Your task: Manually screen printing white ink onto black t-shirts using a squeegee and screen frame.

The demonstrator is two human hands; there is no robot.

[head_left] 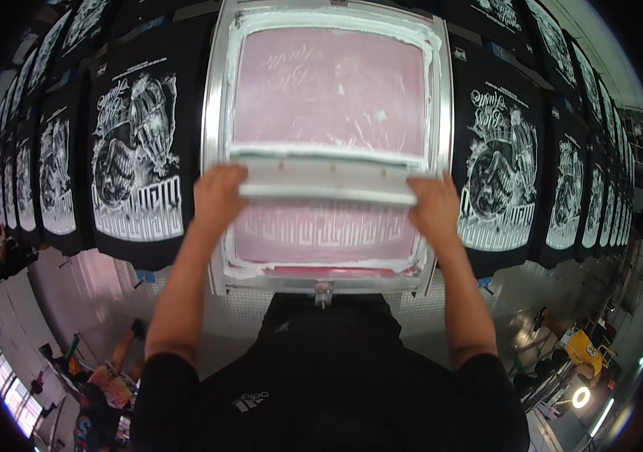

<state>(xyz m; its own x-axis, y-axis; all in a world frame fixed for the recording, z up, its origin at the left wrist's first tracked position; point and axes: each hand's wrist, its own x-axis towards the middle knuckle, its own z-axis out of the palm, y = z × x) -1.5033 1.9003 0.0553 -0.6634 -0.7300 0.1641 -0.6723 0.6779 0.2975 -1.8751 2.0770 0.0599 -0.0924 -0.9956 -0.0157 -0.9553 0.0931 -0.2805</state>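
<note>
A wide pale squeegee [327, 179] lies across the pink mesh of a silver-framed printing screen [214, 135]. My left hand [218, 197] grips its left end and my right hand [434, 207] grips its right end. The squeegee sits a little below the middle of the screen, with smeared white ink above it and a pale printed pattern on the mesh below it. The screen rests flat on the long table, right in front of my chest.
Black shirts with white prints lie in rows on both sides, the nearest shirt on the left [135, 162] and another on the right [498, 169]. A person [107, 380] is on the floor at lower left. A yellow object [585, 348] stands at lower right.
</note>
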